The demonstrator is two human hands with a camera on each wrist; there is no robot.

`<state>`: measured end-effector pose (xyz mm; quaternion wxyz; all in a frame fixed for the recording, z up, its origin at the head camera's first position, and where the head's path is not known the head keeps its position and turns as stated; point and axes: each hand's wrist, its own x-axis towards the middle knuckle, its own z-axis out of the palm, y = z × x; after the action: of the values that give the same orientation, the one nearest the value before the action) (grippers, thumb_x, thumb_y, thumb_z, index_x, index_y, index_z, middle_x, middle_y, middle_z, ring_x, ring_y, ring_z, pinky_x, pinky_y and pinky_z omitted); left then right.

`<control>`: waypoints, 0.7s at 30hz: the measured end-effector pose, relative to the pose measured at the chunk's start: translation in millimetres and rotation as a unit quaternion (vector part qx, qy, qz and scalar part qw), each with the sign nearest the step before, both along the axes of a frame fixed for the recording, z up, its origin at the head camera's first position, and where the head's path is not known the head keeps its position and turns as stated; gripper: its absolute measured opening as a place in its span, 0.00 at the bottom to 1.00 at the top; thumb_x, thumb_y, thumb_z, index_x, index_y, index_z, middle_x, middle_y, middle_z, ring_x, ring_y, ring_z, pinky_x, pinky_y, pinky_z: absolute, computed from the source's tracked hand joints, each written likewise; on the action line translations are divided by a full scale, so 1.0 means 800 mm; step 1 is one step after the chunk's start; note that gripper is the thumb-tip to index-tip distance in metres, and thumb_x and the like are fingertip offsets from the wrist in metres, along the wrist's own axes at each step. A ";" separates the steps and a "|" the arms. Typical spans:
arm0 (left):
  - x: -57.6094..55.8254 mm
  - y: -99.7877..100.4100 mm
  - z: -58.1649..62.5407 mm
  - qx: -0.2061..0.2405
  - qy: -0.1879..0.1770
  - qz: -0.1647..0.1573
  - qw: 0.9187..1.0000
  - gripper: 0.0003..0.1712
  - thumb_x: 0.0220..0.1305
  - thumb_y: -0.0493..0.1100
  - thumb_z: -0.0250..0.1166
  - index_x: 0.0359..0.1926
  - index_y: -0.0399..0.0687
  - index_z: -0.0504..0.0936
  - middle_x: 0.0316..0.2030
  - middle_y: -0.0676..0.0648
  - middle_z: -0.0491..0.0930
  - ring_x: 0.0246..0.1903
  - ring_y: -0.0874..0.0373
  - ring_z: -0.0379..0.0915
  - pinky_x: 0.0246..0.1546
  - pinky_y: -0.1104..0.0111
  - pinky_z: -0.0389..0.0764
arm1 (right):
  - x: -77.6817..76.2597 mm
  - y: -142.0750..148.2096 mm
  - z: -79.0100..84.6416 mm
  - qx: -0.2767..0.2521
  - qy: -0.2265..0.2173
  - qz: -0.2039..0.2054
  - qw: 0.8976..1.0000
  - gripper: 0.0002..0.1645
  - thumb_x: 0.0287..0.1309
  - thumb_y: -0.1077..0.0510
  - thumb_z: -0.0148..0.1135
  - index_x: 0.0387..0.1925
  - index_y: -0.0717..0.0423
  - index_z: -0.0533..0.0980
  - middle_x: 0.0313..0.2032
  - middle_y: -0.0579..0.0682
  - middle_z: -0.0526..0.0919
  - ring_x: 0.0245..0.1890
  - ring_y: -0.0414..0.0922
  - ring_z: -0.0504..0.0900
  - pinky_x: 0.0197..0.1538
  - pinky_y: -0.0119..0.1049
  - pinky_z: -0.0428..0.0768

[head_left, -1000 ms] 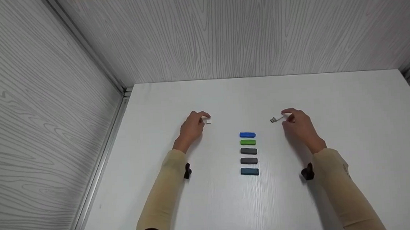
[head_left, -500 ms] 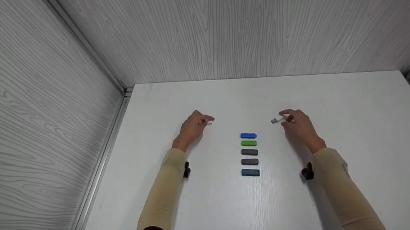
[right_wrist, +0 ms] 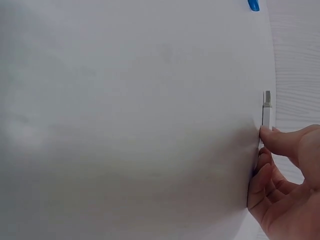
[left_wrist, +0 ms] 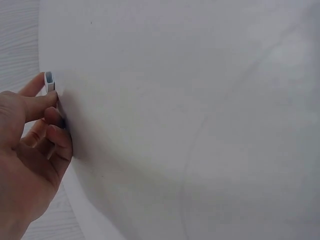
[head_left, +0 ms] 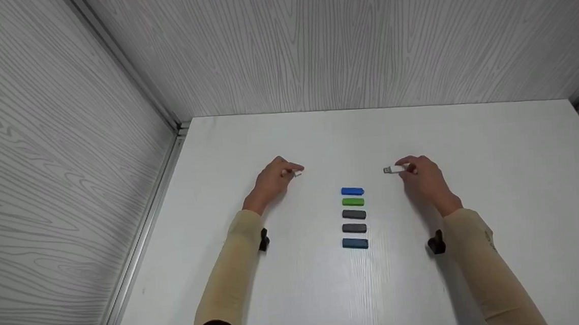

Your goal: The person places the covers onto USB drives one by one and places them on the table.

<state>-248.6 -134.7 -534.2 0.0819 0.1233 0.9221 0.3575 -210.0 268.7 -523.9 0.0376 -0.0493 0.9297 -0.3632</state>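
Observation:
Between thumb and fingertips, my left hand [head_left: 270,180] pinches a small white cap [head_left: 298,173]. Its hollow end [left_wrist: 49,79] faces the camera in the left wrist view. Across the table, my right hand [head_left: 427,177] grips a white USB flash drive [head_left: 397,168] by its body, with the bare metal plug [right_wrist: 267,97] sticking out toward the left. The fingers cover the drive's rear part. Cap and drive are well apart, each a little over the white tabletop [head_left: 339,143] or touching it; I cannot tell which.
A column of small sticks lies between the forearms: a blue one [head_left: 352,191], a green one [head_left: 353,202], two dark grey ones [head_left: 354,214] and a dark teal one [head_left: 355,243]. Wood-grain panels [head_left: 312,43] stand behind and at the left.
My left fingers have closed on the cap, which now tilts. In my right hand the flash drive has turned from slanting to nearly level, its plug pointing left.

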 end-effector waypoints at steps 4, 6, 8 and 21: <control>0.001 -0.002 0.001 0.007 -0.006 0.000 1.000 0.17 0.79 0.39 0.59 0.61 0.56 0.87 0.51 0.44 0.79 0.54 0.48 0.79 0.57 0.55 0.80 | 0.001 0.001 0.001 0.000 -0.009 -0.009 1.000 0.20 0.74 0.62 0.59 0.63 0.63 0.77 0.50 0.67 0.79 0.48 0.58 0.77 0.50 0.45 0.73; 0.002 -0.002 0.002 0.010 -0.011 0.001 1.000 0.17 0.78 0.39 0.60 0.61 0.56 0.87 0.52 0.44 0.80 0.55 0.48 0.79 0.58 0.54 0.80 | 0.000 0.001 0.001 -0.001 -0.017 -0.014 1.000 0.20 0.74 0.62 0.59 0.63 0.63 0.77 0.50 0.67 0.79 0.49 0.57 0.76 0.52 0.47 0.73; 0.001 -0.002 0.002 0.011 -0.015 0.003 1.000 0.16 0.77 0.40 0.62 0.60 0.55 0.87 0.53 0.44 0.80 0.56 0.48 0.78 0.59 0.54 0.79 | -0.001 0.002 0.001 -0.002 -0.020 -0.018 1.000 0.20 0.74 0.62 0.59 0.63 0.64 0.77 0.50 0.66 0.79 0.49 0.57 0.75 0.52 0.47 0.73; 0.005 -0.001 -0.004 -0.003 0.001 0.020 1.000 0.14 0.74 0.44 0.68 0.58 0.53 0.87 0.52 0.46 0.82 0.55 0.50 0.79 0.58 0.56 0.79 | -0.001 0.003 -0.003 -0.004 -0.025 -0.026 0.999 0.19 0.74 0.60 0.60 0.61 0.65 0.77 0.50 0.65 0.79 0.49 0.55 0.75 0.52 0.44 0.73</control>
<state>-244.7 -135.4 -537.2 0.0743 0.1049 0.9255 0.3564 -210.4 271.1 -526.6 0.0510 -0.0157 0.9278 -0.3693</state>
